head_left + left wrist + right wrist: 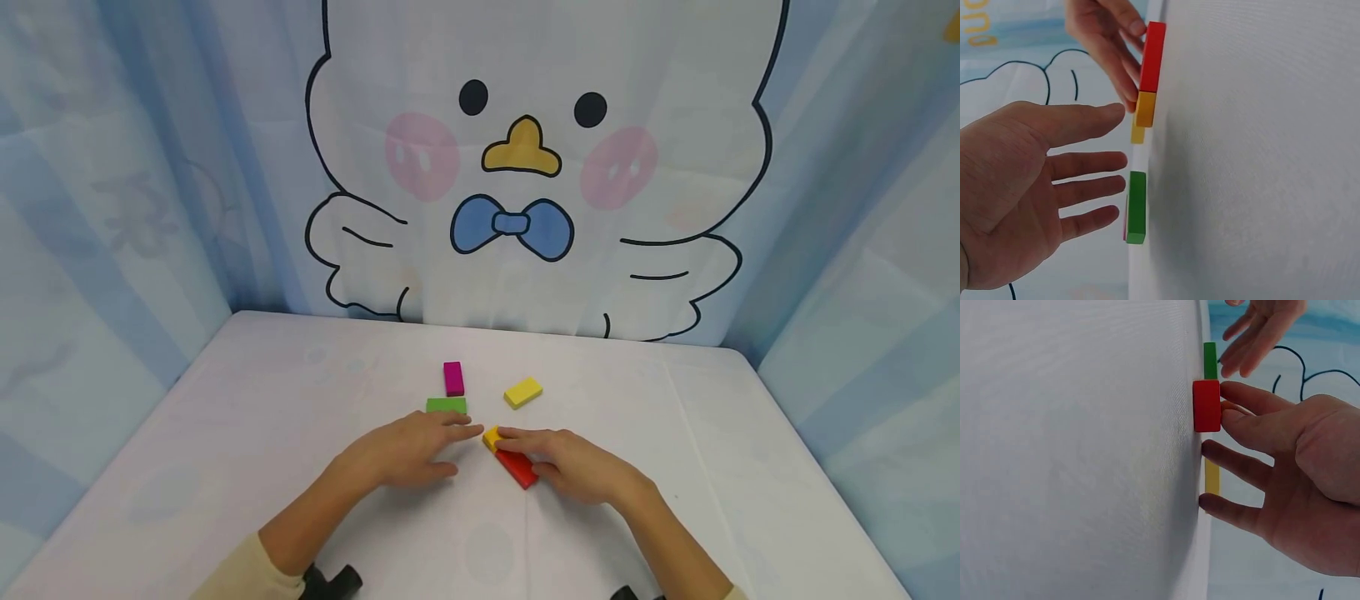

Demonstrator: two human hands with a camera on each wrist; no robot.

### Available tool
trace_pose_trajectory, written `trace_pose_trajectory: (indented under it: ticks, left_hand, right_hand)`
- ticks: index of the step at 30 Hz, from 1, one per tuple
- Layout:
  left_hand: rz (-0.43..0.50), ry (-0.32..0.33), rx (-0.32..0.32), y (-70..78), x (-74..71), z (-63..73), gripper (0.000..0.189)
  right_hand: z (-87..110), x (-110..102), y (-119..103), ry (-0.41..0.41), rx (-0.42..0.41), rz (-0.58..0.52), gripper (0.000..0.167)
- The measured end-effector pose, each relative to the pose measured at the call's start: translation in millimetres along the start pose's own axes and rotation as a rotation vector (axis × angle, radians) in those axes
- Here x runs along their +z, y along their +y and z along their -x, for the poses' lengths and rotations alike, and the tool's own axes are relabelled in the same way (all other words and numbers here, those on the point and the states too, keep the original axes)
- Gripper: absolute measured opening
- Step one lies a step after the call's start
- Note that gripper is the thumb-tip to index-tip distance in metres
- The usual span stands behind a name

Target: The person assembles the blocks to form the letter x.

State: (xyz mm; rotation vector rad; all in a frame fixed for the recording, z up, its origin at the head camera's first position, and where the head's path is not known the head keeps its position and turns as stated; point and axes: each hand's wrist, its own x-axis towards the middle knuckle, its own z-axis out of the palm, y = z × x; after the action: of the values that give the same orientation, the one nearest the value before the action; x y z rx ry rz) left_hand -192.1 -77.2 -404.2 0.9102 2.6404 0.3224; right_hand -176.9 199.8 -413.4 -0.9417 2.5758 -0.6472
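Observation:
A red block (517, 468) and a yellow-orange block (491, 438) lie end to end on the white table, slanting. My right hand (581, 467) rests at them, forefinger reaching over the yellow-orange one and thumb at the top of the red one (1206, 406). Its lower fingers look straight and come down to the tabletop. My left hand (408, 450) is held with fingers spread and straight, grasping nothing. Just past its fingertips is a green block (1137, 206), partly covered by that hand in the head view.
Behind the green block lies a magenta block (453, 379). A separate yellow block (522, 392) sits to the right of it. Printed curtains (517, 275) rise along the back edge and both sides of the table (247, 417).

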Motion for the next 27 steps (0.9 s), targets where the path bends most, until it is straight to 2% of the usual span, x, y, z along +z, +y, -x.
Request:
trace_pose_trajectory:
  ticks: [6,13,20,24,27]
  left_hand:
    - [0.001,0.006,0.007,-1.4,2.1,-1.9,0.062]
    - [-0.025,0.087,0.050,-5.5,2.6,-2.7,0.054]
    - [-0.031,0.167,-0.008,-15.5,-4.2,-1.5,0.054]
    - [-0.038,0.219,-0.014,-22.4,-6.8,-2.7,0.054]
    - [-0.030,0.228,-0.030,-27.0,-7.5,-5.7,0.054]
  right_hand:
    - [-0.6,1,1,0.001,0.010,0.010,0.054]
    - [-1.1,2,2,0.001,0.019,-0.001,0.056]
    - [-1.6,1,2,-0.001,0.024,-0.020,0.056]
    - [-1.8,1,3,0.002,0.017,-0.026,0.056]
    - [-2.2,2,4,0.002,0.017,-0.029,0.056]
